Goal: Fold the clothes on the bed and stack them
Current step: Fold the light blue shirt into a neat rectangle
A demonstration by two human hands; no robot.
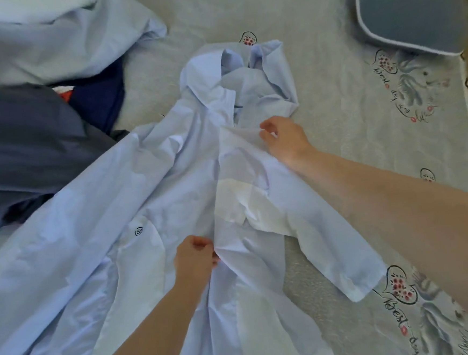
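Fingers [204, 245] of both hands pinching shirt [149, 184] placket edge, bedspread [333, 99] alongside

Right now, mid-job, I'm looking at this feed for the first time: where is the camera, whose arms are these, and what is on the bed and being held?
There is no machine here. The single picture comes from a wide-angle camera worn on a person's head, looking forward and down, so the two bare arms entering from the bottom and right are that person's own.

The surface is a bed with a grey printed bedspread. Spread across it lies a pale blue collared cotton shirt, collar pointing away from the camera. The left hand pinches the shirt's front edge low down, and the right hand pinches the same edge higher up, near the collar.

At the left sits a heap of unfolded clothes: a dark grey garment, a navy blue one and another pale blue cloth. At top right lies a grey-blue cushion with white piping.
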